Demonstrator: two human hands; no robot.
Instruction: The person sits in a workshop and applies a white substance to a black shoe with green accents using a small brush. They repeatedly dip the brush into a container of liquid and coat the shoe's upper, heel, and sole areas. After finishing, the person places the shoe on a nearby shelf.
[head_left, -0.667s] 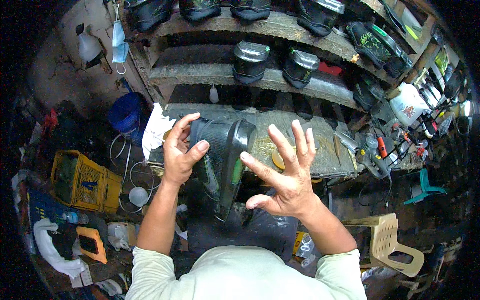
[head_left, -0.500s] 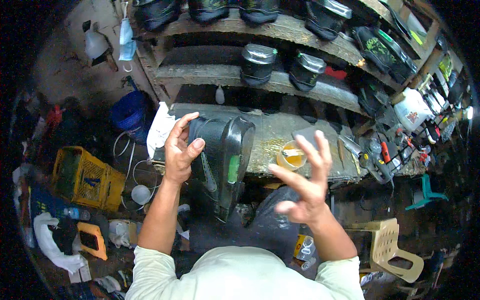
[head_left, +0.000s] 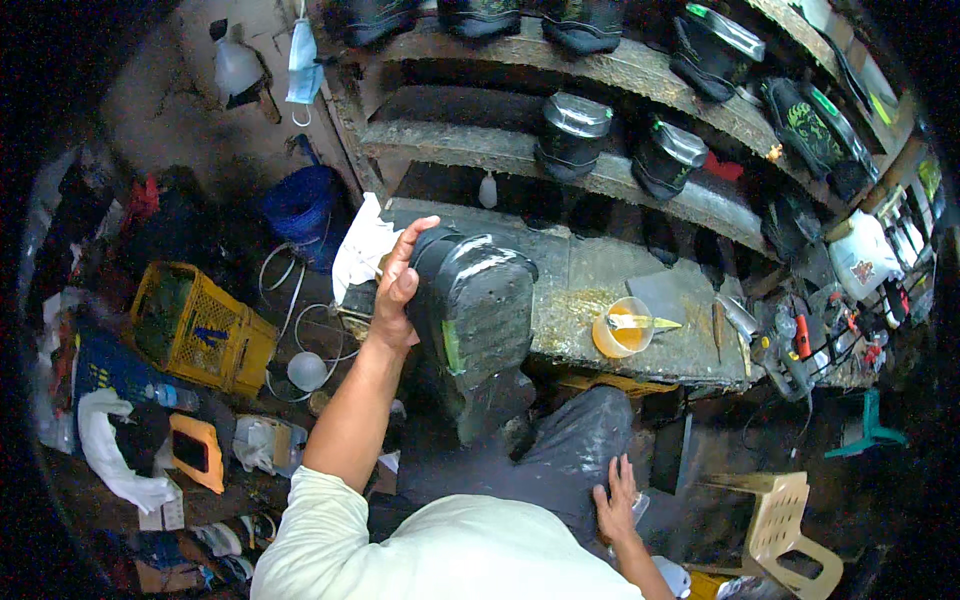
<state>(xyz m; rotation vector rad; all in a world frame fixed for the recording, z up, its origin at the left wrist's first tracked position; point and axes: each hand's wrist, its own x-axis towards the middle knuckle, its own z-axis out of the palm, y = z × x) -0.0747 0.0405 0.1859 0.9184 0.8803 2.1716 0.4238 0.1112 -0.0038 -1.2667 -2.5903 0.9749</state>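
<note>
A black shoe (head_left: pixel 485 310) stands tilted over my lap, its dark underside turned up toward me, with whitish smears near its far end and a green patch on its left side. My left hand (head_left: pixel 396 290) steadies it at the upper left, fingertips at its far edge and thumb raised. Down at the right, my right hand (head_left: pixel 618 497) lies with fingers stretched against my dark trouser leg, holding nothing. On the bench, right of the shoe, a clear tub (head_left: pixel 609 347) holds amber liquid, with a pale flat brush (head_left: pixel 640 321) resting across it.
Beyond the worn bench (head_left: pixel 570 265), wooden shelves (head_left: pixel 450 140) carry several black shoes. Tools, including a red-handled one (head_left: pixel 802 337), crowd the bench's right end. A yellow crate (head_left: pixel 225 345) and blue bucket (head_left: pixel 298 205) stand left; a beige chair (head_left: pixel 780 525) stands right.
My right hand has dropped from above the bench to my right leg. The shoe has turned from showing its side to showing its underside. My view has shifted, moving the scene rightward.
</note>
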